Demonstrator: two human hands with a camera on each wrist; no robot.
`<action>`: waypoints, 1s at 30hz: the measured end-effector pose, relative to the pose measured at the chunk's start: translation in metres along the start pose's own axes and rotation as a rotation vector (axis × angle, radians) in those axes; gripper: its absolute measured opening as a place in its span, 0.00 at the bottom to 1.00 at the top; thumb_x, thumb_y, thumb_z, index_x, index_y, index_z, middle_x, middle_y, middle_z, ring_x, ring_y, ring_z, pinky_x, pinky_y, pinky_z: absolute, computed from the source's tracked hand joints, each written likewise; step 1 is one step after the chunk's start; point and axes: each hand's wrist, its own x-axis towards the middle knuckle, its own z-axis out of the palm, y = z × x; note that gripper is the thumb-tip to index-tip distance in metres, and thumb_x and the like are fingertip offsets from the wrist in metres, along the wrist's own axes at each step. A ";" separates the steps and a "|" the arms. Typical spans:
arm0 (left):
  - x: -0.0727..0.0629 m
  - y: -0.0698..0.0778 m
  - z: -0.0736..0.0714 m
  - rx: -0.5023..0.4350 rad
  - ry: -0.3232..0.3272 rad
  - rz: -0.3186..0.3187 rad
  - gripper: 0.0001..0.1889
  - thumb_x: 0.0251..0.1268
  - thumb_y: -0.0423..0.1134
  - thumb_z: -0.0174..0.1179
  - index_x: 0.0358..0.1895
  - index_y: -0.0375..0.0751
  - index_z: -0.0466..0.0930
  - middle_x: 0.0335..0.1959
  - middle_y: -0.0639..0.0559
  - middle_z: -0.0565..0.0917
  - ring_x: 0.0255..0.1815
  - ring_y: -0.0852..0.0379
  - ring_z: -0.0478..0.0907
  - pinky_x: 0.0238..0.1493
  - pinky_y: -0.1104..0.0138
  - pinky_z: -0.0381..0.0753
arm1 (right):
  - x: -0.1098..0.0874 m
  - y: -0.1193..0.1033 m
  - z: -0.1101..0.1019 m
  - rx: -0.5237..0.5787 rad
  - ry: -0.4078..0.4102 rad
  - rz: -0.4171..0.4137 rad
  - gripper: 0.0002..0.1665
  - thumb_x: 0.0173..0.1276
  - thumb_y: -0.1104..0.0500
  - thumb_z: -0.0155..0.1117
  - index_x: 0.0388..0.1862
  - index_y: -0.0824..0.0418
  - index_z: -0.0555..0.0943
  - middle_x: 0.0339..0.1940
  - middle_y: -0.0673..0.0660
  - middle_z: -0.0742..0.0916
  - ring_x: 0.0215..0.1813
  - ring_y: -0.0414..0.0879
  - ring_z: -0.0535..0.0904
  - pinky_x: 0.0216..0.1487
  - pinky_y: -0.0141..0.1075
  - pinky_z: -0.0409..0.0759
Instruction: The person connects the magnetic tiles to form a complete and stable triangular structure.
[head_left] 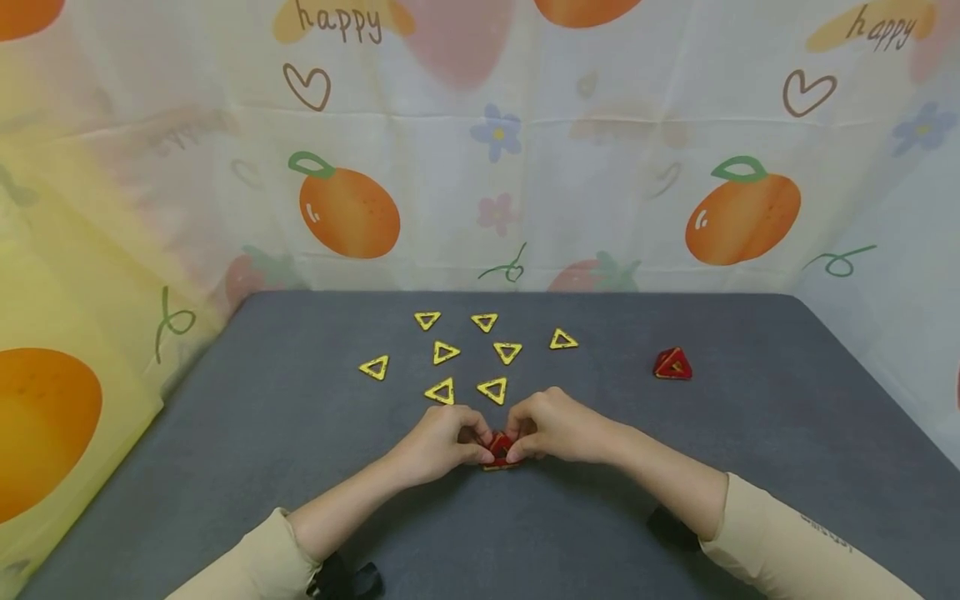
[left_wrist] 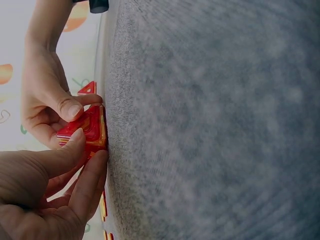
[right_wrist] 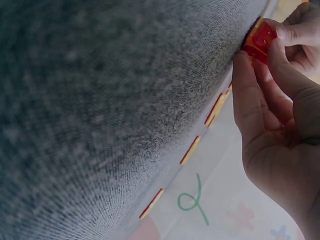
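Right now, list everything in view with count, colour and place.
Triangular frames: 8, yellow faces, spread flat on the table beyond the hands
Pyramid-like shape: 1, red with yellow, on the table's right side
Held triangular assembly: 1, red with yellow, between both hands
Table: 1, dark grey, under everything
Fruit-print backdrop: count unclear, white and yellow, behind and at the left
Wrist devices: 2, black, partly hidden near the cuffs
Sleeves: 2, beige, on the forearms
Left hand: 1, bare, pinching the assembly
Right hand: 1, bare, pinching it too

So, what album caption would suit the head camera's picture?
Two hands hold a red shape before eight yellow triangles on a grey table.
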 end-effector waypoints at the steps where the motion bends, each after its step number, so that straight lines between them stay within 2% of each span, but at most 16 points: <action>1: 0.000 0.000 0.000 -0.002 -0.001 0.000 0.05 0.56 0.34 0.71 0.31 0.39 0.84 0.28 0.50 0.86 0.26 0.70 0.78 0.29 0.76 0.77 | 0.000 0.000 0.000 0.000 0.001 0.000 0.08 0.60 0.53 0.73 0.27 0.53 0.83 0.21 0.48 0.87 0.20 0.33 0.75 0.23 0.27 0.74; 30: 0.000 0.000 0.001 0.019 0.000 -0.006 0.04 0.56 0.34 0.71 0.32 0.41 0.84 0.31 0.50 0.86 0.29 0.69 0.79 0.31 0.76 0.76 | -0.001 0.000 0.000 0.039 0.015 0.027 0.08 0.57 0.54 0.75 0.26 0.52 0.83 0.22 0.46 0.88 0.22 0.36 0.79 0.25 0.28 0.77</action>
